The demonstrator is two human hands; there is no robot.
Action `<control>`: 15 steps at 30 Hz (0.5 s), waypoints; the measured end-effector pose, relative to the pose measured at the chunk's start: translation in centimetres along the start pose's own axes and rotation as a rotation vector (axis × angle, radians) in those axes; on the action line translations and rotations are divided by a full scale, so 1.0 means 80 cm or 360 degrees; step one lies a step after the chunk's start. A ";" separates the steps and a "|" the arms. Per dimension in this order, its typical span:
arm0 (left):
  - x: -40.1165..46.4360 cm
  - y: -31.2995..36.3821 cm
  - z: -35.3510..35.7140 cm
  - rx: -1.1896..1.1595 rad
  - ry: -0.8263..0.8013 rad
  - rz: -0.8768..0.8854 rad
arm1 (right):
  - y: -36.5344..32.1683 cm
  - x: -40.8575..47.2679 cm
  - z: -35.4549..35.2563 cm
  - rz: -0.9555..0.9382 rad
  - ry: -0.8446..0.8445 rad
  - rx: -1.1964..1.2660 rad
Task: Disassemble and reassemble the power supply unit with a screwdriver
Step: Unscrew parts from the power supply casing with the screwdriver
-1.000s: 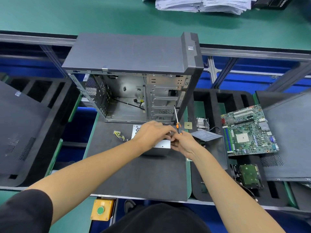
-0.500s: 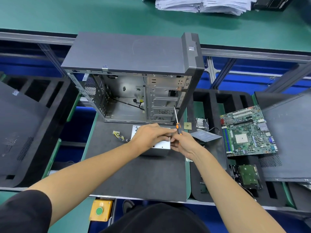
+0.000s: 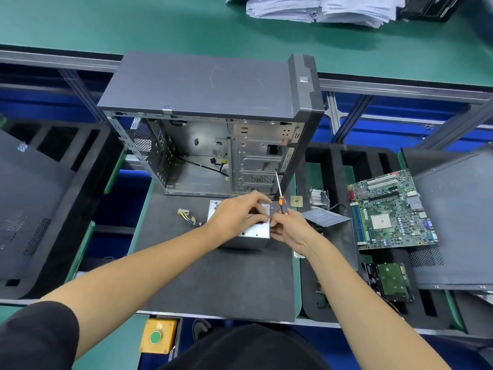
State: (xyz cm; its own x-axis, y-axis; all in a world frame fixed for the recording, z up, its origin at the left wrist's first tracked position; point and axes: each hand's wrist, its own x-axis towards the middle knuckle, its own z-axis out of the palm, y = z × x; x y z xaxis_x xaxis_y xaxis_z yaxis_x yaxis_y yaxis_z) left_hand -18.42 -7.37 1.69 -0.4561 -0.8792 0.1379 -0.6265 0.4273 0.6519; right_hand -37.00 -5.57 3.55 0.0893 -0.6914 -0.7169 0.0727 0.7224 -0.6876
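Silver sheet-metal power supply box (image 3: 254,231) sits on the dark foam mat (image 3: 213,276), just in front of the open grey computer case (image 3: 213,124). Left hand (image 3: 234,214) lies over its top, fingers curled at the right edge. Right hand (image 3: 289,231), touching that edge, grips the orange-and-black-handled screwdriver (image 3: 280,196), blade pointing up towards the case. Whatever the fingertips pinch is too small to tell. A loosened screw could slip and roll under the case, since both hands crowd one corner.

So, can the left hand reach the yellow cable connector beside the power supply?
Probably yes: the connector lies uncovered on the mat, just left of the left hand, which rests on the power supply.
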 end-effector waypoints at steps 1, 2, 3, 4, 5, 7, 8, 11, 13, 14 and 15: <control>0.001 0.000 0.001 -0.0108 -0.0012 -0.0074 | -0.001 -0.001 -0.001 -0.0014 0.0001 -0.0012; 0.002 -0.001 0.001 -0.0223 0.0017 -0.0123 | -0.002 -0.002 -0.001 -0.0029 0.0004 -0.0039; 0.003 -0.001 0.001 -0.0343 0.0075 -0.0150 | -0.003 -0.002 -0.002 -0.0047 0.0006 -0.0068; 0.004 -0.001 0.001 -0.0483 0.0140 -0.0163 | -0.004 -0.003 -0.003 -0.0064 0.0009 -0.0097; 0.004 0.000 0.000 -0.0631 0.0203 -0.0180 | -0.005 -0.004 -0.004 -0.0081 0.0013 -0.0116; 0.004 0.001 -0.004 -0.0824 0.0336 -0.0241 | -0.005 -0.004 -0.008 -0.0111 0.0028 -0.0152; 0.005 0.001 -0.006 -0.0882 0.0380 -0.0282 | -0.005 -0.005 -0.010 -0.0129 0.0038 -0.0182; 0.004 -0.001 -0.011 -0.1008 0.0373 -0.0376 | -0.005 -0.006 -0.015 -0.0220 0.0086 -0.0320; 0.004 -0.004 -0.012 -0.1025 0.0357 -0.0420 | -0.005 -0.008 -0.016 -0.0309 0.0195 -0.0462; 0.004 -0.004 -0.013 -0.1035 0.0371 -0.0435 | -0.006 -0.012 -0.014 -0.0362 0.0276 -0.0584; 0.004 -0.004 -0.013 -0.1048 0.0391 -0.0443 | -0.006 -0.015 -0.013 -0.0424 0.0350 -0.0724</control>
State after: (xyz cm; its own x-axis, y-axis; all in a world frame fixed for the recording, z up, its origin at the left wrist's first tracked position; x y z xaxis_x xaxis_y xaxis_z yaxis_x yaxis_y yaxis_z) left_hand -17.66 -8.01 2.31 -0.1339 -0.9909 0.0152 -0.1555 0.0361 0.9872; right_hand -38.22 -5.11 4.63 -0.0860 -0.8698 -0.4858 -0.3753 0.4800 -0.7930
